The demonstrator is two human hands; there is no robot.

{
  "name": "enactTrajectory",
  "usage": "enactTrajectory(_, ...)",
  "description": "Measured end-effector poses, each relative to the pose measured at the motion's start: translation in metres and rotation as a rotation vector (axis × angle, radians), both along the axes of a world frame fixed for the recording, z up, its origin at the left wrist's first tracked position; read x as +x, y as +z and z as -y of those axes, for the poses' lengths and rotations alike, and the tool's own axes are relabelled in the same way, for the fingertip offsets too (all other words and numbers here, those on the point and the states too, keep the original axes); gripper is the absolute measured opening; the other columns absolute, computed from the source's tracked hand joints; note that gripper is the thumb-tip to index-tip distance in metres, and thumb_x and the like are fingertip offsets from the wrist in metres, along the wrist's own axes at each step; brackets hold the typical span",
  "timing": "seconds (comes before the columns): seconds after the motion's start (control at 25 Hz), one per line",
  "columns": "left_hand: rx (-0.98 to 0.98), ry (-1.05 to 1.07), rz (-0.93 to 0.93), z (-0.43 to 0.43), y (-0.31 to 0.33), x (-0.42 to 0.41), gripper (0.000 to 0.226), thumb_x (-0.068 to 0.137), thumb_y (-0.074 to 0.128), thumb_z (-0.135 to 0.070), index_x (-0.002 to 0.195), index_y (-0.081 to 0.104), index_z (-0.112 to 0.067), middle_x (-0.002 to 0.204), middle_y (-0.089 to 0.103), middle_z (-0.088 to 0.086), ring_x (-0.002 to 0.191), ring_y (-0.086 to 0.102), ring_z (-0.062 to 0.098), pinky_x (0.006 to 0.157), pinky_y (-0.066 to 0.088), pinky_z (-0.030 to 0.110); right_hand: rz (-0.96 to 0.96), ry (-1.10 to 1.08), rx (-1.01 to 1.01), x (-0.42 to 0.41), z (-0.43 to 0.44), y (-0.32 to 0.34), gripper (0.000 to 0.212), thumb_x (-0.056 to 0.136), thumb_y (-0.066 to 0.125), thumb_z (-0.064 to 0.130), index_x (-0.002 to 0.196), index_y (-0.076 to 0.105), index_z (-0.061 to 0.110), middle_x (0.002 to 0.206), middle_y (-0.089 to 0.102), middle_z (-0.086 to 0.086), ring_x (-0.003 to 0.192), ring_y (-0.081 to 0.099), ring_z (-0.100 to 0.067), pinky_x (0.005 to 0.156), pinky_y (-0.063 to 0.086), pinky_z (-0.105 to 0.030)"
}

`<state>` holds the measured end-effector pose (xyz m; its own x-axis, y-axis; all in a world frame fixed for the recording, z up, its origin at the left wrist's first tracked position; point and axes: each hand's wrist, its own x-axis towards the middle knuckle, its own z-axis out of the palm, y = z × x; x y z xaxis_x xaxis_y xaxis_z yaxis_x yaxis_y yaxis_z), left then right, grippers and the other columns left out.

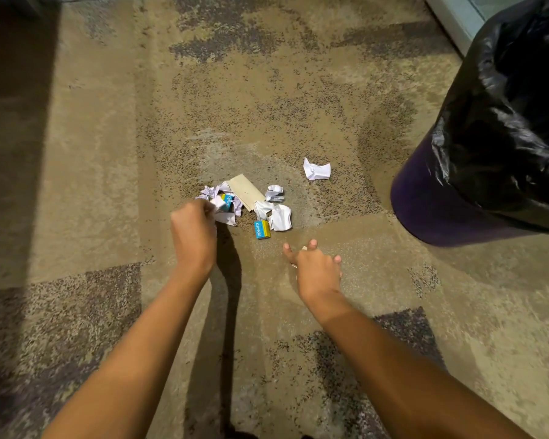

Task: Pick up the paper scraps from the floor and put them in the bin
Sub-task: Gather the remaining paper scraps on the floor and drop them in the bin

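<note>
Clearly the step in hand is gathering, and it goes best if each hand fills before either travels to the bin [488, 147]. The left hand [193, 229] is curled at the left edge of the heap of paper scraps [235, 201], its fingers closed on crumpled white paper there (how much it grips I cannot tell). The right hand [314, 264] sits low over the carpet [92, 153] just short of the heap, fingers spread, with a sliver of pale paper showing under it; whether it grips that piece is unclear.

A sound way on, I judge: close the right fingers fully on that sliver, then rake the crumpled balls and the small blue-and-yellow box [262, 229] together rather than pinching them singly. The flat tan card [246, 191] can serve as a scoop. One stray white ball [316, 168] lies apart, nearer the bin, which stands to the right, lined with a black bag; it suits collecting on the way over.
</note>
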<state>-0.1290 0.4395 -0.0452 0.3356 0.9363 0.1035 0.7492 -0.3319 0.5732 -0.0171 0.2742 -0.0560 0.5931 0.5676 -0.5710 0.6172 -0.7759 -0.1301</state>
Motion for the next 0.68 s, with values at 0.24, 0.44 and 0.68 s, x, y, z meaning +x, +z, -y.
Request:
enactTrajectory(0.24,0.006,-0.016,-0.072,-0.035,-0.001,0.021,0.031,0.087,0.06,-0.009,0.118,0.061,-0.01,0.126,0.053,0.02,0.114,0.051,0.037,0.086,0.045,0.043,0.015,-0.046,0.075,0.008,-0.006,0.007,0.046,0.1,0.033,0.045,0.116,0.064,0.016,0.115,0.06,-0.017,0.102,0.061,-0.037,0.096,0.044,-0.054)
enactTrajectory(0.44,-0.528,-0.218,-0.367,-0.034,-0.009,0.036,0.104,0.063,0.078,-0.055,0.14,0.008,-0.057,0.156,-0.022,0.003,0.14,-0.016,0.048,0.108,0.003,0.071,-0.021,-0.044,0.072,0.008,-0.005,0.005,0.044,0.101,0.03,0.045,0.122,0.062,0.025,0.115,0.058,-0.015,0.105,0.058,-0.037,0.095,0.043,-0.051)
enactTrajectory(0.68,-0.366,-0.214,-0.36,-0.015,-0.023,0.029,0.074,0.085,0.067,-0.017,0.144,0.027,-0.038,0.153,0.017,0.013,0.131,0.037,0.037,0.1,0.039,0.055,-0.041,-0.074,0.094,0.009,-0.004,0.002,0.043,0.099,0.03,0.049,0.124,0.06,0.031,0.112,0.059,-0.014,0.105,0.058,-0.038,0.094,0.045,-0.051)
